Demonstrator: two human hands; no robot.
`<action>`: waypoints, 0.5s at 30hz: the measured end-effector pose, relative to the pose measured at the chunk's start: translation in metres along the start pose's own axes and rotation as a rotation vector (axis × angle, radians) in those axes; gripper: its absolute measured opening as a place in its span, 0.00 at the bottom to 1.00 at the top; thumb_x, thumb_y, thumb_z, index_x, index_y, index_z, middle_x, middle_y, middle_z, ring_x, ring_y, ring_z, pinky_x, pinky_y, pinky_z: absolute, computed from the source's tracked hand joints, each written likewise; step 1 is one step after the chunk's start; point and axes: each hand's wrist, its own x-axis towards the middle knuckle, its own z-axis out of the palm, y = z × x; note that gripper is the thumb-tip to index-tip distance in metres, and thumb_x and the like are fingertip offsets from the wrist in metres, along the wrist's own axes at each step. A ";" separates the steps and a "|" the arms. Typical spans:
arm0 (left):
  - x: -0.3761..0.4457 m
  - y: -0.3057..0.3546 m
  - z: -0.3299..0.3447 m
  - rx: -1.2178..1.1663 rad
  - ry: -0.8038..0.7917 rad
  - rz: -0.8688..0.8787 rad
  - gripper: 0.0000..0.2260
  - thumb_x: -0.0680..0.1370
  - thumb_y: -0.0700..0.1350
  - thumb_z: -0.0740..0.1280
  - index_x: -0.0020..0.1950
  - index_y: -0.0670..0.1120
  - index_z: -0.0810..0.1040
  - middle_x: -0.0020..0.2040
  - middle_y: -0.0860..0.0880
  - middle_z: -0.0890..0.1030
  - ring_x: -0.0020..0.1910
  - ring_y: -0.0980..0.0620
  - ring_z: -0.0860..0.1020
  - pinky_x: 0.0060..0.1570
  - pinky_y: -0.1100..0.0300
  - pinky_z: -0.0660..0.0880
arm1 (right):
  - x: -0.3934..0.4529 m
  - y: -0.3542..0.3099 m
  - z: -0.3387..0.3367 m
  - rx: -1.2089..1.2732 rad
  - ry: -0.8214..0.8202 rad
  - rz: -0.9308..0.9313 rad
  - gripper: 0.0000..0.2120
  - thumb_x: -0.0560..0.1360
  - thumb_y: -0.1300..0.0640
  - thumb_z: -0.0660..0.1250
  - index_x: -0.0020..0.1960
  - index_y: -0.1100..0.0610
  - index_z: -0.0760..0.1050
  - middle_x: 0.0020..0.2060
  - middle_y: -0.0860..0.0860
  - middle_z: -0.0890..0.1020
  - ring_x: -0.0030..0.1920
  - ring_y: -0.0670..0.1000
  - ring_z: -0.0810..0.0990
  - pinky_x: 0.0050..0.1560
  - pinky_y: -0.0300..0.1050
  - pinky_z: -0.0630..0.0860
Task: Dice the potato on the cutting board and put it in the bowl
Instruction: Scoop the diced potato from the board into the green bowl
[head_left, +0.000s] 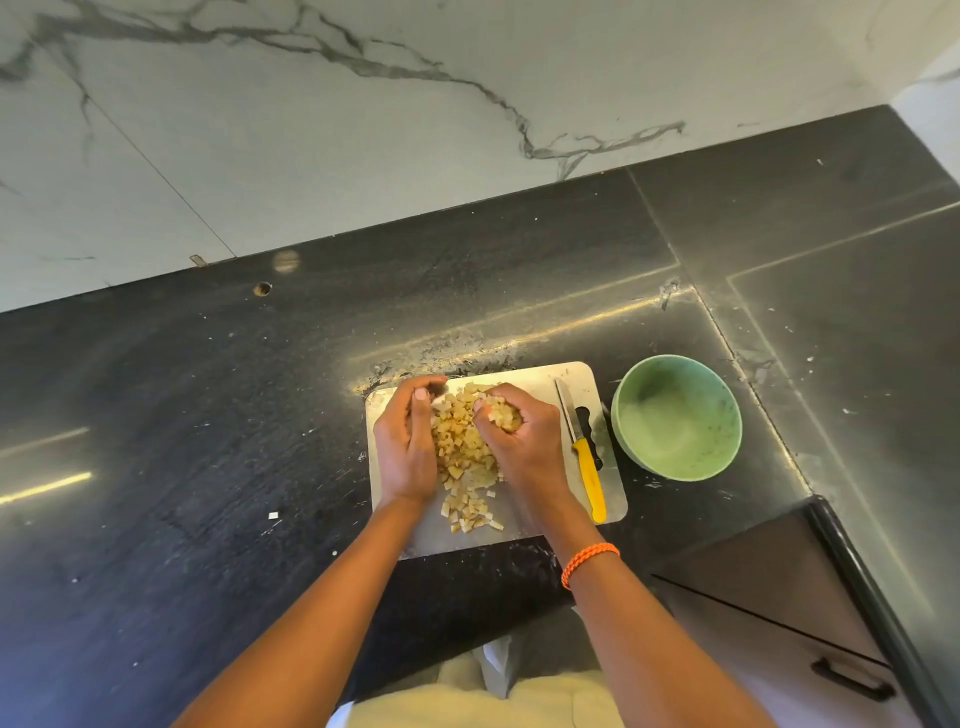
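Observation:
A heap of diced potato (460, 447) lies on the white cutting board (540, 379). My left hand (405, 441) is cupped against the left side of the heap, fingers curved over its far end. My right hand (524, 441) curls round a handful of potato cubes at the heap's right side. A few loose cubes (470, 512) lie nearer to me on the board. The green bowl (675, 415) stands to the right of the board, with no potato visible in it.
A knife with a yellow handle (589, 478) lies along the right part of the board, blade pointing away from me. The black countertop (208, 415) carries small scraps. A marble wall (311, 130) rises behind. A drawer front with a handle (852, 680) is at lower right.

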 end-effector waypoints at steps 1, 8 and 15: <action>-0.001 0.000 -0.002 0.039 -0.014 0.019 0.14 0.89 0.43 0.56 0.61 0.44 0.82 0.56 0.50 0.84 0.59 0.49 0.82 0.59 0.54 0.79 | -0.002 -0.001 -0.001 0.041 0.004 0.035 0.04 0.79 0.55 0.71 0.47 0.55 0.81 0.38 0.47 0.83 0.39 0.51 0.82 0.37 0.54 0.80; -0.005 0.004 -0.001 0.201 -0.018 0.072 0.15 0.87 0.45 0.57 0.63 0.43 0.82 0.55 0.50 0.84 0.55 0.57 0.81 0.53 0.70 0.73 | -0.004 -0.007 -0.012 0.213 0.052 0.133 0.06 0.81 0.57 0.70 0.45 0.55 0.82 0.37 0.50 0.82 0.38 0.54 0.81 0.37 0.53 0.78; -0.004 -0.010 0.000 0.238 -0.043 0.125 0.13 0.87 0.45 0.58 0.62 0.44 0.81 0.55 0.50 0.84 0.56 0.53 0.82 0.53 0.53 0.80 | 0.010 -0.037 -0.057 0.346 0.222 0.103 0.06 0.80 0.63 0.71 0.44 0.61 0.81 0.32 0.52 0.78 0.31 0.51 0.75 0.29 0.44 0.71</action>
